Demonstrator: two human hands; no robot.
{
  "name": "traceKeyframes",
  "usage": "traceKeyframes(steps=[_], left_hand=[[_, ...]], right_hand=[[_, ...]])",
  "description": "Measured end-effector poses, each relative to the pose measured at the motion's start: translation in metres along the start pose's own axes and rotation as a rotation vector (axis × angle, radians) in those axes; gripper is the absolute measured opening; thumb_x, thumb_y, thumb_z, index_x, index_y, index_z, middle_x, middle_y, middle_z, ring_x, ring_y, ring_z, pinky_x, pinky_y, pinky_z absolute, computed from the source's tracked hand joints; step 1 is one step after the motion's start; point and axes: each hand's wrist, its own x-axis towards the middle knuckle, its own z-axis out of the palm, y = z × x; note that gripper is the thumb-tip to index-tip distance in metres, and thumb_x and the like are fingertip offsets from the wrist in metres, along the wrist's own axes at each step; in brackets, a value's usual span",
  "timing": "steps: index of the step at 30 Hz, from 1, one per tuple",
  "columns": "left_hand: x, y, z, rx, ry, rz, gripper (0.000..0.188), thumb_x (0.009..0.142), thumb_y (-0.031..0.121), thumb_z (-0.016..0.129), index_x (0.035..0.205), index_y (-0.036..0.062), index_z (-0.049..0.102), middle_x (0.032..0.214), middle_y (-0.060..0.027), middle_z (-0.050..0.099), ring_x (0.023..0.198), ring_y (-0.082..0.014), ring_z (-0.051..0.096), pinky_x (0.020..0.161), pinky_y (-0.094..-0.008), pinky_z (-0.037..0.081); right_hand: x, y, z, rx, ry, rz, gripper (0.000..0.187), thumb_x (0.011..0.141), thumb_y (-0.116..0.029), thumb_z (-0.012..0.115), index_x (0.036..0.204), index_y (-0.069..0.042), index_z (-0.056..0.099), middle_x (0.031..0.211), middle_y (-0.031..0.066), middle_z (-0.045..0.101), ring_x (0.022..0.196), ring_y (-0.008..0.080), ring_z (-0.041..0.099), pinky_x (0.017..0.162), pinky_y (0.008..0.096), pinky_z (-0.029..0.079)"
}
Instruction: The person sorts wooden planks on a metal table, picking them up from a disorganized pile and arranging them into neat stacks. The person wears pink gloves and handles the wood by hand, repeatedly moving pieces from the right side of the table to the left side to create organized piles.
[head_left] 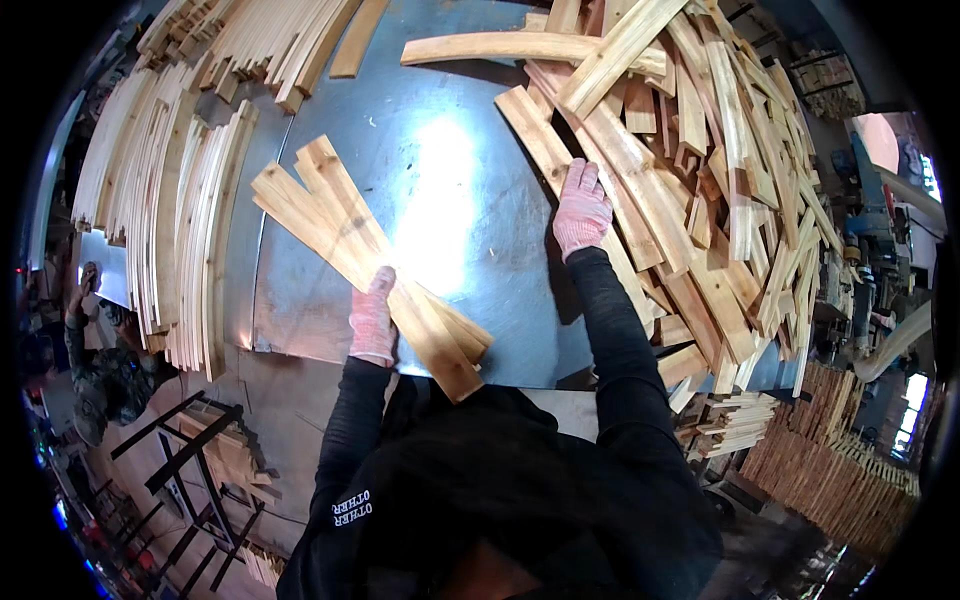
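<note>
My left hand (373, 318), in a pinkish-white knit glove, grips flat wooden slats near their lower part, with the thumb on top. The upper slat (345, 195) crosses over another slat (300, 222), making a narrow X above the metal tabletop. Over at the edge of a loose heap, my right hand (582, 212), gloved alike, has its fingers closed over a long slat (535, 135). That slat slants from upper left down beneath the hand; the thumb is hidden.
A jumbled heap of wooden slats (690, 200) covers the right of the shiny metal table (330, 100). Neat rows of slats (200, 230) line the left. A dark metal frame (185, 470) stands on the floor at lower left, near another person (110, 370). Stacked wood (810, 460) sits lower right.
</note>
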Motion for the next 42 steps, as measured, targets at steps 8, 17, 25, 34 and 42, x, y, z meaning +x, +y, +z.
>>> traceKeyframes(steps=[8, 17, 25, 34, 42], left_hand=[[0.038, -0.098, -0.02, -0.067, -0.175, -0.044, 0.059, 0.094, 0.022, 0.068, 0.145, 0.0099, 0.039, 0.13, -0.0098, 0.055, 0.118, -0.0264, 0.057, 0.1, -0.0429, 0.051], [0.011, -0.07, 0.054, 0.011, -0.052, 0.124, 0.064, 0.092, 0.017, 0.068, 0.146, 0.0045, 0.038, 0.134, -0.0104, 0.055, 0.118, -0.0253, 0.056, 0.102, -0.0386, 0.046], [-0.002, -0.067, 0.035, -0.057, -0.128, 0.108, 0.066, 0.095, 0.031, 0.066, 0.148, 0.0047, 0.037, 0.139, -0.0109, 0.051, 0.125, -0.025, 0.051, 0.107, -0.0387, 0.043], [0.003, -0.063, 0.057, 0.101, 0.041, 0.021, 0.058, 0.095, 0.014, 0.065, 0.146, 0.0095, 0.038, 0.129, -0.0115, 0.056, 0.12, -0.0275, 0.057, 0.101, -0.042, 0.051], [-0.003, -0.071, 0.053, 0.239, 0.031, 0.149, 0.069, 0.088, 0.029, 0.073, 0.14, 0.0003, 0.038, 0.122, -0.013, 0.057, 0.109, -0.0222, 0.056, 0.093, -0.0352, 0.047]], right_hand=[[-0.081, -0.115, -0.083, 0.568, -0.623, -0.405, 0.058, 0.089, -0.049, 0.06, 0.136, -0.016, 0.049, 0.126, 0.0195, 0.056, 0.112, 0.037, 0.059, 0.094, 0.0472, 0.051], [0.179, -0.038, -0.056, 0.312, 0.209, 0.402, 0.128, 0.071, -0.065, 0.075, 0.157, 0.002, 0.007, 0.158, 0.0339, 0.019, 0.141, 0.0492, 0.032, 0.117, 0.0526, 0.026], [-0.051, -0.022, -0.051, 0.869, 0.067, -0.061, 0.094, 0.071, -0.016, 0.071, 0.153, -0.001, 0.027, 0.145, 0.029, 0.037, 0.133, 0.0453, 0.041, 0.112, 0.0457, 0.038], [-0.052, 0.031, -0.063, 0.418, 0.06, -0.493, 0.066, 0.081, -0.04, 0.069, 0.134, -0.005, 0.051, 0.14, 0.0241, 0.049, 0.131, 0.0413, 0.047, 0.114, 0.0565, 0.029], [0.028, 0.092, -0.089, 0.042, -0.297, -0.092, 0.089, 0.079, -0.037, 0.073, 0.152, -0.005, 0.032, 0.131, 0.0252, 0.058, 0.121, 0.0401, 0.057, 0.102, 0.0455, 0.047]])
